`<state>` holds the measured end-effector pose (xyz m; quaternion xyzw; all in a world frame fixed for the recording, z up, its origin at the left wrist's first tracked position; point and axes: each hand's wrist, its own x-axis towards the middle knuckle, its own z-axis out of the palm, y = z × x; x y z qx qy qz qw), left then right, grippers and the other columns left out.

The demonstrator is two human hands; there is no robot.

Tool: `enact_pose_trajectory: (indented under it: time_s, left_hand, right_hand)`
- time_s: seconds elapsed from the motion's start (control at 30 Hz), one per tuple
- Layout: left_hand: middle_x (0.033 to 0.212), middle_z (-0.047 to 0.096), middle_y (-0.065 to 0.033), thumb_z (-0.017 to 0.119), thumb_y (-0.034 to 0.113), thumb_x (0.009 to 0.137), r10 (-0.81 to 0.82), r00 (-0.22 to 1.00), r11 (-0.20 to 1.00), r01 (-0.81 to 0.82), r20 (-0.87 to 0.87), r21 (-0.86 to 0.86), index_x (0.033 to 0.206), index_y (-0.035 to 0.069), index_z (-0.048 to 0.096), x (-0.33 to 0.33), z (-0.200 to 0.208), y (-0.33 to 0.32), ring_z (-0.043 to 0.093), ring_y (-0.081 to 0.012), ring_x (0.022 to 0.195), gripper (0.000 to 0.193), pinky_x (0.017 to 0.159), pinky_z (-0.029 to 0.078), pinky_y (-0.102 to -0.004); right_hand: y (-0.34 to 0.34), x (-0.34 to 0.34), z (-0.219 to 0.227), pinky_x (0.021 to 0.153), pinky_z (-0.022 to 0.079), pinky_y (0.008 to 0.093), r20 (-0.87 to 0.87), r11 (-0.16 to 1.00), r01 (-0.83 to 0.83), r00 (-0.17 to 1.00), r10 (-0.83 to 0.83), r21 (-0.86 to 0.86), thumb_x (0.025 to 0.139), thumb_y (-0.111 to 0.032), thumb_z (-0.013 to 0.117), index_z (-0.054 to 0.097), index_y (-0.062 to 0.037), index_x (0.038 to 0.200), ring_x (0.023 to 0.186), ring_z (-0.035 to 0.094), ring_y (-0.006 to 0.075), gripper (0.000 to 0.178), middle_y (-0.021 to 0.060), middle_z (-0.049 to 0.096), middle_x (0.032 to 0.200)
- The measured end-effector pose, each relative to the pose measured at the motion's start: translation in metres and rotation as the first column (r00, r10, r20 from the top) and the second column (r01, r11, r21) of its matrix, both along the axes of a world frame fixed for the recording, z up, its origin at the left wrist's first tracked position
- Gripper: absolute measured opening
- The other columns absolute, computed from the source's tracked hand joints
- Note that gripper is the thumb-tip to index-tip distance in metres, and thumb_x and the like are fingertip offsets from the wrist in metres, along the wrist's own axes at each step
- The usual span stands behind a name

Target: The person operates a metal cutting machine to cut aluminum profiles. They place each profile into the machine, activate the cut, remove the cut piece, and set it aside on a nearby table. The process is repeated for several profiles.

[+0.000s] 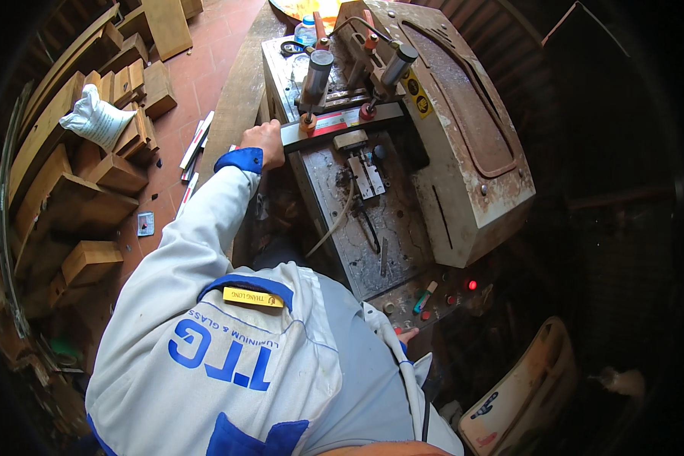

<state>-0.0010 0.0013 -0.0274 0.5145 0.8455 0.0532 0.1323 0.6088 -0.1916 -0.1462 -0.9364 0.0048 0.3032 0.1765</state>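
My left hand (pixel 263 144) is closed round the near-left end of an aluminium profile (pixel 340 121) with red and white film on its face. The profile lies across the bed of a cutting machine (pixel 403 228). Two upright clamp cylinders, one on the left (pixel 317 76) and one on the right (pixel 400 64), have their orange and red feet down at the profile. Low at the front control panel (pixel 437 298), only a bit of my right hand (pixel 409 335) shows beside a red button. My jacket hides its other fingers.
A large worn metal housing (pixel 463 144) rises right of the bed. A red light (pixel 473 286) glows on the panel. Wooden blocks (pixel 118 175) and a white sack (pixel 96 118) are stacked at left. Offcut strips (pixel 196 140) lie on the tiled floor. A chair-like panel (pixel 520 387) stands lower right.
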Motion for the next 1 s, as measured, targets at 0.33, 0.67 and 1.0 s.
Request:
enact_pose_trajectory:
  time_s: [0.33,0.67,1.0]
  left_hand:
    - [0.12,0.078,-0.0273,0.082,0.011,0.081,-0.005,1.0,1.0,0.005,0.0,-0.01,0.121,-0.002,0.067,-0.001,-0.001,0.0,0.078,-0.046,0.116,0.044,0.102,0.063,-0.0522]
    - [0.119,0.078,-0.0275,0.08,0.012,0.082,-0.007,1.0,1.0,0.007,0.015,-0.005,0.119,-0.002,0.067,-0.002,-0.003,-0.001,0.077,-0.0463,0.115,0.042,0.102,0.063,-0.053]
    - [0.121,0.079,-0.0273,0.078,0.012,0.085,-0.021,1.0,1.0,0.021,-0.001,-0.011,0.121,-0.001,0.068,-0.003,-0.004,0.001,0.079,-0.0447,0.115,0.04,0.101,0.063,-0.0519]
  right_hand:
    - [-0.004,0.023,-0.031,0.119,0.048,0.0447,0.033,0.996,-0.084,0.996,0.085,-0.032,0.103,-0.089,0.042,0.049,-0.0064,0.161,0.139,0.066,0.0415,0.102,0.0312,0.069,0.149]
    - [-0.009,0.054,-0.07,0.116,0.05,0.0462,0.062,0.983,-0.172,0.982,0.176,-0.069,0.106,-0.087,0.04,0.043,-0.0154,0.166,0.137,0.067,0.042,0.094,0.0313,0.07,0.146]
    - [-0.027,0.089,-0.129,0.114,0.052,0.0478,0.071,0.958,-0.259,0.961,0.269,-0.123,0.108,-0.084,0.037,0.036,-0.0243,0.172,0.135,0.069,0.0425,0.087,0.0314,0.072,0.143]
